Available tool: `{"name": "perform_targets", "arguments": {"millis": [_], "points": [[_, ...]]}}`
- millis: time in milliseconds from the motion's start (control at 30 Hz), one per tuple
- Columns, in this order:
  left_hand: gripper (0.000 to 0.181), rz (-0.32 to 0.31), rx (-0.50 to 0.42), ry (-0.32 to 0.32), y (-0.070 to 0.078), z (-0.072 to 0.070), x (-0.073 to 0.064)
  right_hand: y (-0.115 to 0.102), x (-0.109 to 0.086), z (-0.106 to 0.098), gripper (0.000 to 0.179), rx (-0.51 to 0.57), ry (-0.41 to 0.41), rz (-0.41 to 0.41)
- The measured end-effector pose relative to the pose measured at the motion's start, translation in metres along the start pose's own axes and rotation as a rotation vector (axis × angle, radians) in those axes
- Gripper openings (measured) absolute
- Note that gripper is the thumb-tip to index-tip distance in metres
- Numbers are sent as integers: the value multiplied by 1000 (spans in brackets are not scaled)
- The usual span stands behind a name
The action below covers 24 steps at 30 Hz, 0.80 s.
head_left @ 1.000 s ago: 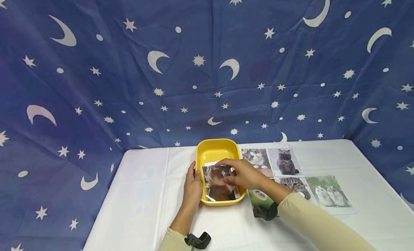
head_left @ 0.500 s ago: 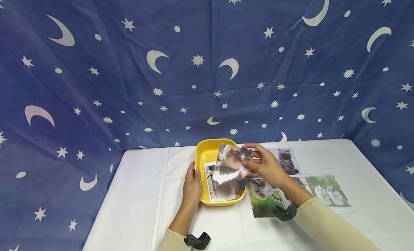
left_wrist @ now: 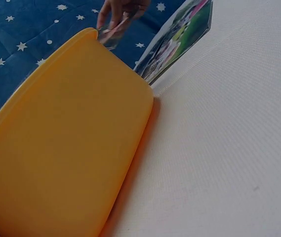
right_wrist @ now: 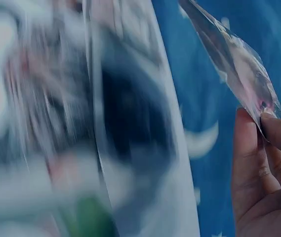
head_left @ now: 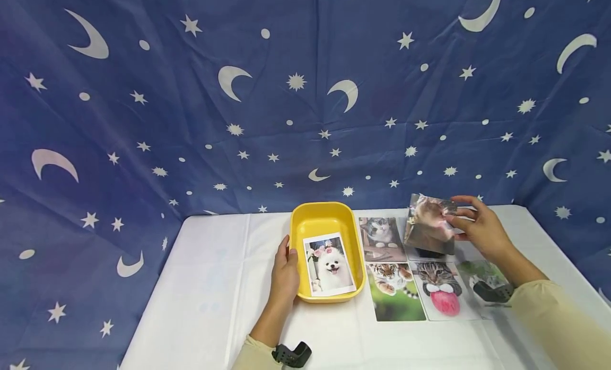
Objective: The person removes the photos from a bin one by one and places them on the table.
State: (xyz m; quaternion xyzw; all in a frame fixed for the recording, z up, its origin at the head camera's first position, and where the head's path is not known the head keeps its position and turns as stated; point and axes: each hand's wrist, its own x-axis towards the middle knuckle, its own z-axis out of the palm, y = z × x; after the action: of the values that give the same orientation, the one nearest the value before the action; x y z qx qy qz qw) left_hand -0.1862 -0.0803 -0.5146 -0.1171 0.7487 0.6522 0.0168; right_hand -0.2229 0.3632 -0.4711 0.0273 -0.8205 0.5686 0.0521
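My right hand (head_left: 484, 229) pinches a glossy photo card (head_left: 429, 221) by its right edge, thumb on one face and fingers on the other. The card is raised and tilted over the laid-out photos at the back right, and glare blurs its animal picture. In the right wrist view the card (right_wrist: 241, 64) bends slightly. My left hand (head_left: 285, 274) grips the left wall of a yellow plastic tray (head_left: 324, 211), thumb at the rim. Inside the tray lies a white-bordered photo of a fluffy white dog (head_left: 330, 266). The left wrist view shows the tray's outer wall (left_wrist: 71, 128).
Right of the tray, photo cards lie in two rows: a grey-and-white cat (head_left: 380, 237), a tiger cub (head_left: 396, 293), a tabby cat (head_left: 436, 293) and others partly covered by the right arm and held card. A starry blue cloth (head_left: 286, 158) hangs behind the white table (head_left: 205, 285).
My right hand has lifted the photo card out of the tray and carried it right over the laid-out photos, uncovering the white dog photo. My left hand stays on the tray.
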Motion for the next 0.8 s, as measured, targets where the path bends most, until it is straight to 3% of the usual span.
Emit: {"name": "perform_targets", "arguments": {"millis": [167, 333, 633, 800], "points": [[52, 11, -8, 7, -1, -1, 1, 21, 8, -44, 48, -198, 77, 56], [52, 4, -12, 6, -1, -1, 2, 36, 17, -67, 54, -346, 81, 99], [52, 10, -7, 10, 0, 1, 3, 61, 23, -68, 53, -468, 10, 118], [52, 10, -10, 7, -1, 2, 3, 66, 26, -68, 52, -583, 28, 101]]}}
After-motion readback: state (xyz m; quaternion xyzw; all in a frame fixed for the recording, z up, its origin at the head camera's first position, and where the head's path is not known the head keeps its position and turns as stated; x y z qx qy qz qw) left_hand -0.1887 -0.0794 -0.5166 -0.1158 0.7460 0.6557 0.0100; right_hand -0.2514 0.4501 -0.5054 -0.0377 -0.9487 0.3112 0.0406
